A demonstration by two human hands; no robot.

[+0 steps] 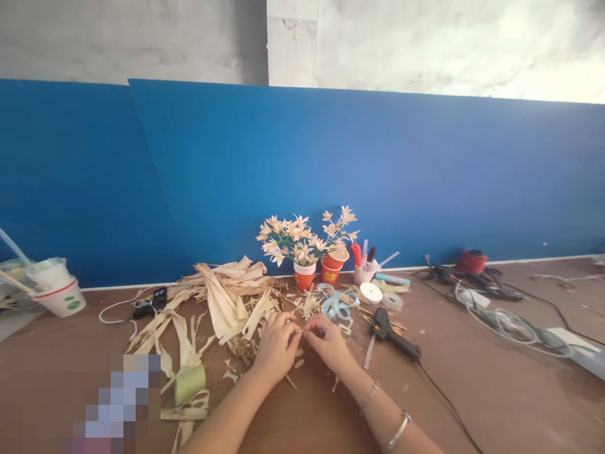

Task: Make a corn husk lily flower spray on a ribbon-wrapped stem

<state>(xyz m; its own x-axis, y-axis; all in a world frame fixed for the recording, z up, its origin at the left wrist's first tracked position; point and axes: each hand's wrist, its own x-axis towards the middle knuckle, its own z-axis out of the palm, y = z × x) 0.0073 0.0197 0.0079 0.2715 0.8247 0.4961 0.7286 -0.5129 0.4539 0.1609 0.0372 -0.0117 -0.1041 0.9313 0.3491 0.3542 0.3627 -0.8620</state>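
Note:
Near the middle of the brown table, my left hand (pixel 278 345) and my right hand (pixel 326 340) meet fingertip to fingertip. Both are pinched closed around a tiny pale piece, too small to make out. Just beyond them lie pale husk scraps (pixel 309 305) and a curled light blue ribbon (pixel 338 304). Large dried husks (pixel 227 302) are heaped to the left of my left hand. Pale flowers (pixel 288 236) on green stems stand in a red paper cup (pixel 305 276) behind my hands. A black glue gun (pixel 394 334) lies right of my right hand.
A green roll (pixel 190 384) sits among husk strips at the left front. White cups (pixel 61 297) stand far left, near a small black device (pixel 151 304). Right of the flowers are a pen cup (pixel 363 273) and a white spool (pixel 371 292). Cables and a power strip (pixel 579 353) lie right.

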